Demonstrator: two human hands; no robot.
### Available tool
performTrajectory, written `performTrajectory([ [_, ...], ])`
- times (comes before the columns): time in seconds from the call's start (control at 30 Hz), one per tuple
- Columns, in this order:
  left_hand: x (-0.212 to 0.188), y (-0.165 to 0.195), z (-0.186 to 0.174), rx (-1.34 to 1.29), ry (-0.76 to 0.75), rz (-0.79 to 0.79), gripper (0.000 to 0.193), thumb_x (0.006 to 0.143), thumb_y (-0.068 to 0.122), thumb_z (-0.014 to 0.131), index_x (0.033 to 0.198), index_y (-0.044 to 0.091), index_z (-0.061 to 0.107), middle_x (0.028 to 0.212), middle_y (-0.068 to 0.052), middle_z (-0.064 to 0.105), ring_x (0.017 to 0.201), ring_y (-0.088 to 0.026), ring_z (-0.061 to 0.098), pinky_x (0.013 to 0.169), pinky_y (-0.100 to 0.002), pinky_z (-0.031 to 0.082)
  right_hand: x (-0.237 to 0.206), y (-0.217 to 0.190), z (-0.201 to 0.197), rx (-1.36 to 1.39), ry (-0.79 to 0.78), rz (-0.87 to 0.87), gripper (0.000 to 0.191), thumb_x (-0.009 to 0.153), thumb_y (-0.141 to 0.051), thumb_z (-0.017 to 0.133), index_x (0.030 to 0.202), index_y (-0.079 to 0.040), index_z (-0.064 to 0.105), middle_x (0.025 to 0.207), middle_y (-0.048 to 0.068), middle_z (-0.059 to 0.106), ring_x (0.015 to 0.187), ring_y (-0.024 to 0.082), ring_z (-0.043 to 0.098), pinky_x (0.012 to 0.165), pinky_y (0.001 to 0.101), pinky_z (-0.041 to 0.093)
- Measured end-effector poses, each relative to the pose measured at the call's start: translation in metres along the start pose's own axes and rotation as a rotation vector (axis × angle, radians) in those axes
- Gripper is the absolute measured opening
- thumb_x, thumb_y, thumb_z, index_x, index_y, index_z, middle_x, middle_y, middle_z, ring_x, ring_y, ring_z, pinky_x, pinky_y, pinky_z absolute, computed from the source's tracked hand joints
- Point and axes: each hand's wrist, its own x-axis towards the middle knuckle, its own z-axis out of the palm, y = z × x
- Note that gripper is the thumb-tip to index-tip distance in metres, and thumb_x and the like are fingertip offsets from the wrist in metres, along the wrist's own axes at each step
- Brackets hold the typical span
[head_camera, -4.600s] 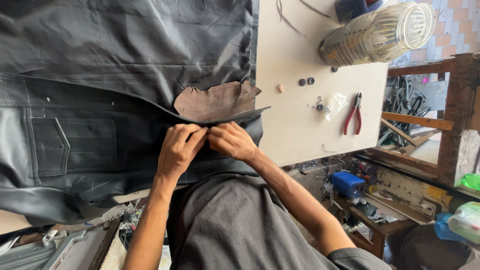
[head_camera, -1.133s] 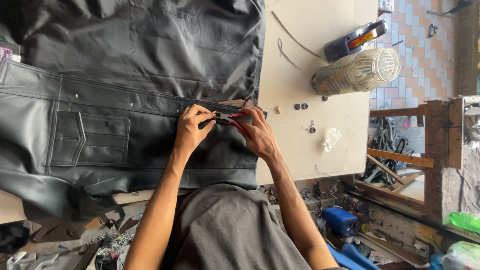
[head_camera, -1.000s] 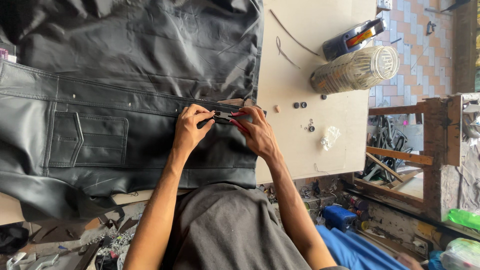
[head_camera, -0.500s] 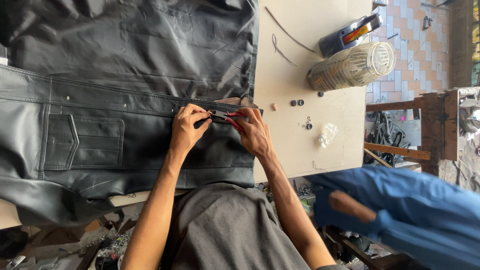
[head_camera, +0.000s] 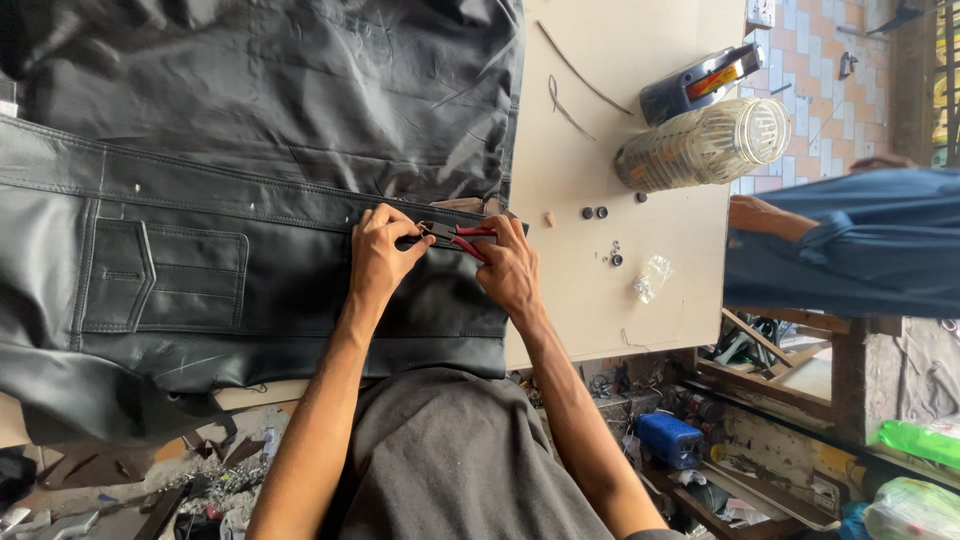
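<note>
A black leather jacket (head_camera: 250, 180) lies spread over the pale worktable (head_camera: 600, 130). My left hand (head_camera: 380, 255) presses on the jacket's front seam, fingers pinched near the plier tips. My right hand (head_camera: 508, 268) grips red-handled pliers (head_camera: 455, 238), whose jaws bite at the seam between my two hands. A chest pocket with stitching (head_camera: 165, 275) shows to the left of my left hand.
A clear plastic jar (head_camera: 705, 145) lies on its side beside a dark tool (head_camera: 700, 85). Small black snaps (head_camera: 595, 213) and a little plastic bag (head_camera: 650, 278) sit on the table. A person in a blue shirt (head_camera: 850, 245) stands at the right. Clutter fills the floor below.
Since the oldest frame my right hand has picked up the pliers from the table and brought them to the seam. The person in blue has moved up along the right side.
</note>
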Motion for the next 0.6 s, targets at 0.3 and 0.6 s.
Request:
performTrajectory([
  [0.3, 0.0059, -0.0044, -0.0023, -0.020, -0.053, 0.019, 0.024, 0.076, 0.025, 0.091, 0.087, 0.007, 0.079, 0.095, -0.003, 0.067, 0.092, -0.027, 0.061, 0.083, -0.043, 0.049, 0.0041, 0.0023, -0.0073, 0.044, 0.014, -0.061, 0.023, 0.059, 0.004, 0.067, 0.077, -0.007, 0.076, 0.114, 0.003, 0.065, 0.105, 0.026, 0.060, 0.077, 0.0383, 0.053],
  [0.6, 0.0064, 0.0022, -0.0082, -0.009, -0.051, 0.036, 0.022, 0.076, 0.021, 0.090, 0.089, 0.007, 0.080, 0.094, -0.004, 0.066, 0.091, -0.026, 0.060, 0.084, -0.042, 0.049, 0.0040, 0.0007, -0.0024, 0.115, 0.064, -0.037, 0.026, 0.059, 0.010, 0.065, 0.076, -0.007, 0.076, 0.112, 0.004, 0.067, 0.101, 0.027, 0.062, 0.079, 0.0372, 0.054],
])
